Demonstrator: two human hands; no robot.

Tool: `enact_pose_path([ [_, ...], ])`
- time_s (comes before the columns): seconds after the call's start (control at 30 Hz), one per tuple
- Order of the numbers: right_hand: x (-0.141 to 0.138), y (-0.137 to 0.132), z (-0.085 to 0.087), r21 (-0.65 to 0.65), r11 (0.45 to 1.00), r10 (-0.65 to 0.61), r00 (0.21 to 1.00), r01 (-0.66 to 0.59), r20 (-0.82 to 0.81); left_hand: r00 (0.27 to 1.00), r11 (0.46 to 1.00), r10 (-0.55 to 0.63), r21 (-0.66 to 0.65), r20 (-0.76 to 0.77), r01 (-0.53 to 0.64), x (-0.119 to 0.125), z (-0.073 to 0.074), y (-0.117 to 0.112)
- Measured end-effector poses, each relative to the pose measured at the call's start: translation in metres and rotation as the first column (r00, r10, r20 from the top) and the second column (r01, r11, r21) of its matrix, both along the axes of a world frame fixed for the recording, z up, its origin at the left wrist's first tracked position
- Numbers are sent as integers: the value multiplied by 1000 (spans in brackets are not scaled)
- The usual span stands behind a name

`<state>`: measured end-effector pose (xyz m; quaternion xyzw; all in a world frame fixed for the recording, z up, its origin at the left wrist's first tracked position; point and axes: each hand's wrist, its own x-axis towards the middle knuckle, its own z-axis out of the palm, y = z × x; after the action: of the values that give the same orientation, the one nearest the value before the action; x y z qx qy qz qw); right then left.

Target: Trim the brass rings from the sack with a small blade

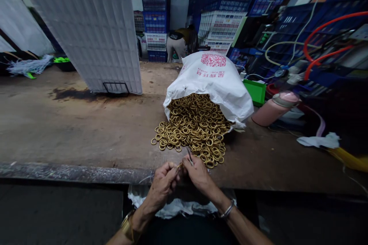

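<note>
My left hand (pixel 164 180) is closed in a pinch on a small gold ring (pixel 180 165), held in front of the table's near edge. Close beside it, my right hand (pixel 198 174) is wrapped round a small dark knife (pixel 189 154) whose blade points up and away. The right fingertips meet the ring too. Just beyond both hands lies a heap of gold rings (pixel 198 130). It spills from the open mouth of a white woven sack (pixel 209 84) with red print, lying on its side.
The wooden table (pixel 71 130) spreads to both sides. At the left stands a tall ribbed white panel (pixel 94 26) on a wire stand (pixel 116 88). A pink bottle (pixel 276 108), a green tray (pixel 255 92) and orange hoses (pixel 312 55) are at the right. Behind, a person (pixel 178 42) bends near stacked crates (pixel 156 19).
</note>
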<state>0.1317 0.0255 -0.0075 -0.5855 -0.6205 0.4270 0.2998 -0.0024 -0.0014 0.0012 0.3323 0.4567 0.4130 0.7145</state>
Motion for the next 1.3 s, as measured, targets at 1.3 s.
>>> enact_pose_path([
  [1.3,-22,39,0,166,982,-73,640,-86,765,858,967,174,-248,483,-56,-28,-10,4],
])
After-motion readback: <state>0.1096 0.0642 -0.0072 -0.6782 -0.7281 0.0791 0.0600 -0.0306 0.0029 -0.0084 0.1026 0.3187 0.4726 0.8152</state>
